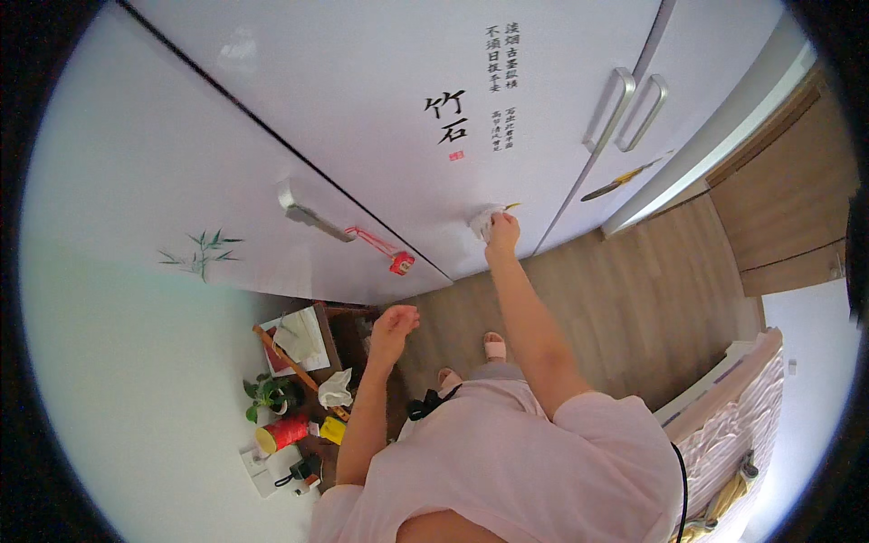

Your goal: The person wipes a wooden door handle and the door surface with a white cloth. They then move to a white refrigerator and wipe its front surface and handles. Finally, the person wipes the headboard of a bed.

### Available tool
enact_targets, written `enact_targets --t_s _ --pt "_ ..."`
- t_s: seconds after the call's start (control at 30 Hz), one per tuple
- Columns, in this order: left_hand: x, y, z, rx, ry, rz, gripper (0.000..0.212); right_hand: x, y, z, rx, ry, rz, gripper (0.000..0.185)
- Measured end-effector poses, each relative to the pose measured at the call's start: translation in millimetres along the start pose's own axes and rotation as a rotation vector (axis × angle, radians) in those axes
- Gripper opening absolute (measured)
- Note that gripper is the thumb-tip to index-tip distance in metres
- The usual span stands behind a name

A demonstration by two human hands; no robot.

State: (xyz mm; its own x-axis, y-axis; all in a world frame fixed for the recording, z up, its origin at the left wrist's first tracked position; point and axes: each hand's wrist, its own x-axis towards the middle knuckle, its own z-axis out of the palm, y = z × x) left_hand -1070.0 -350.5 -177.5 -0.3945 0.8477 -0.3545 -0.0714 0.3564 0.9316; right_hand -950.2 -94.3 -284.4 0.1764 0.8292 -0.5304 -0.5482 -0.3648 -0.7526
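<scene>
My right hand holds a crumpled white cloth or tissue against the lower part of a glossy white wardrobe door. A small yellow mark shows on the door just beyond my fingers. That door bears black brush-style writing and a small red seal mark. My left hand hangs in the air with its fingers loosely curled, and nothing can be seen in it. It is below a red ornament that dangles on a cord from the left door's metal handle. No contact between the left hand and the door is visible.
At lower left a dark wooden table carries papers, a potted plant, a red cylindrical container and crumpled tissue. Two metal handles stick out at the right. A bed stands at lower right on the wood-look floor.
</scene>
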Motion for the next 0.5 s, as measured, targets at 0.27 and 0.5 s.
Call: enact_targets --t_s 0.27,0.5 --pt "33.9 7.0 44.9 0.070 -0.132 0.066 0.022 -103.0 -80.2 60.4 -0.104 -0.360 -0.531 0.009" --pt "41.7 30.5 65.1 0.096 -0.203 0.006 0.025 -20.5 -74.6 5.9 -0.359 -0.014 -0.515 0.010"
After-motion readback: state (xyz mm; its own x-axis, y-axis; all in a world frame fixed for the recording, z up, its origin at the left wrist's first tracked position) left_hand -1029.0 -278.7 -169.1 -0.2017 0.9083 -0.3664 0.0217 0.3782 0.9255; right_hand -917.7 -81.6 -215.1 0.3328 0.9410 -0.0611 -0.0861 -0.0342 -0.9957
